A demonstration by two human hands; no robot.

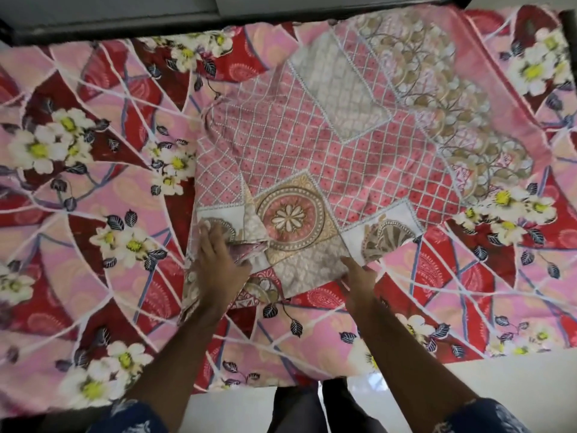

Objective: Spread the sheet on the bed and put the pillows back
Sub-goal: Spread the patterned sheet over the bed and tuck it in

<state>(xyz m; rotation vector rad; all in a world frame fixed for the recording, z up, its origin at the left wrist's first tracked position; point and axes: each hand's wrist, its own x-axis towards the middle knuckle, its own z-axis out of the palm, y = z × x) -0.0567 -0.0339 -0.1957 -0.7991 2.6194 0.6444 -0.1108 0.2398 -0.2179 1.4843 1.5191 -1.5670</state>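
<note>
Half-folded sheet (pixel 327 151) mid-bed (pixel 78 276). Left hand (pixel 220 260) gripping bunched near edge, right hand (pixel 359 281) pinching hem alongside. Best lift both corners evenly, pull toward bed's near edge w/o twisting.

A folded sheet (pixel 315 145) is seen lying on the bed (pixel 93 189), near its middle and slightly toward the near edge. It is printed with a red and pink lattice, a round flower medallion, grey panels and beige scalloped motifs. It is only partly opened: several layers are stacked, with loose folds bunched at the near left corner. The bed is covered by a pink and red floral cover, laid flat. No pillows are visible
</note>
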